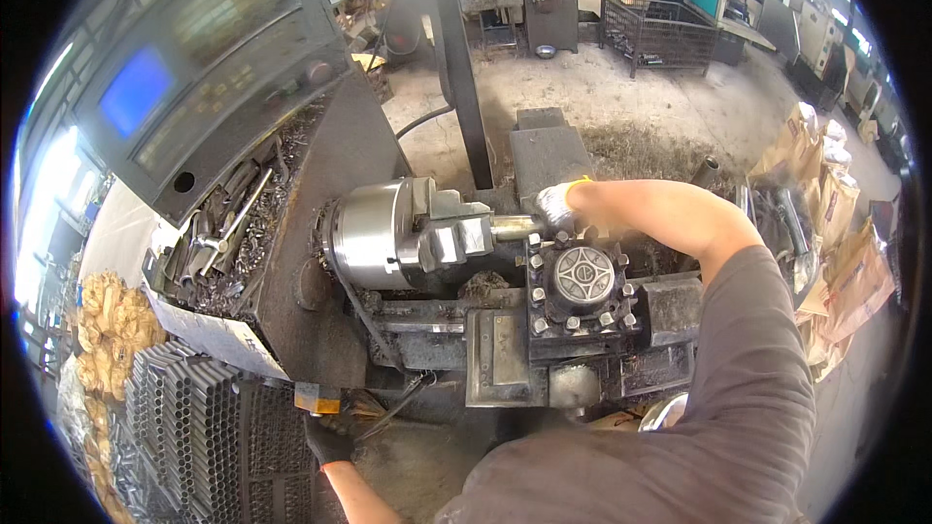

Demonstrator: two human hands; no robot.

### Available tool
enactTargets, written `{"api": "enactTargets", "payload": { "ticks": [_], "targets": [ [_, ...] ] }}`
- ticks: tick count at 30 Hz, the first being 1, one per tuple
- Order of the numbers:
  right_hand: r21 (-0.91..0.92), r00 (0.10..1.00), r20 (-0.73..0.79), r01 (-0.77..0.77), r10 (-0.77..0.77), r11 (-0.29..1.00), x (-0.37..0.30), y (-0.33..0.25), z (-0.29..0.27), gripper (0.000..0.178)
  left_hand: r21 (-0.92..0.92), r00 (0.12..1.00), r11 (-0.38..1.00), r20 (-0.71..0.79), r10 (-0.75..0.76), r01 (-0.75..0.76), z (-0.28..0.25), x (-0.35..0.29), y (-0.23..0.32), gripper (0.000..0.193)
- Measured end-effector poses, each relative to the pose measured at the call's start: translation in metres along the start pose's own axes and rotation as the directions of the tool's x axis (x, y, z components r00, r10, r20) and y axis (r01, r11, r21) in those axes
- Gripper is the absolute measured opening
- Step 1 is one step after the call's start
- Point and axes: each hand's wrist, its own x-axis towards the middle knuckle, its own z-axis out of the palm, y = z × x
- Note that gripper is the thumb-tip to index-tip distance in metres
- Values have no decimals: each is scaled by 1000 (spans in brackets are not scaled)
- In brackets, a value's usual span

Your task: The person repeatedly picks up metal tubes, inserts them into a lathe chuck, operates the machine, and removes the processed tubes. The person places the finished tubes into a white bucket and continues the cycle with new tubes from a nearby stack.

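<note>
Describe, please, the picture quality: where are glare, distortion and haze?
Head view: the bright patch near the left rim is washed out; head view: straight edges bend toward the rim; head view: haze softens the top of the dark post, while the chuck looks fairly clear.

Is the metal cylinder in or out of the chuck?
In, it appears: the metal cylinder runs from between the jaws of the chuck toward the right hand.

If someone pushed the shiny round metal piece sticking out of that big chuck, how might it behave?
The round metal piece would probably feel stiff, given its bright metallic surface. Pushed now, it would likely resist, since the chuck seems to grip it. Loose, it could roll, because its side looks rounded.
</note>
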Motion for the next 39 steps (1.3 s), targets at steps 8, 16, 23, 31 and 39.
{"api": "enactTargets", "payload": {
  "ticks": [8, 16, 23, 31, 39],
  "targets": [
    [11, 978, -207, 42, -39, 999, -51, -3, 4, 33, -187, 960, 942, 28, -279, 279, -27, 30, -11, 35],
    [629, 992, 59, -123, 110, 768, 6, -21, -18, 36, -267, 942, 909, 186, -279, 321, -50, 49, -27, 30],
    [802, 970, 95, -207, 222, 560, 19, -74, -63, 47, -4, 995, 995, 6, 97, -97, -46, 52, -51, 33],
    [200, 699, -326, -607, 637, 769, -56, 71, 36, 76, 535, 836, 748, -130, 533, -393, -24, 3, -30, 47],
    [509, 685, -446, -335, 576, 793, -76, 98, 134, 23, 572, -48, -283, 391, 919, -770, 137, -56, 101, 48]
  ]
}}
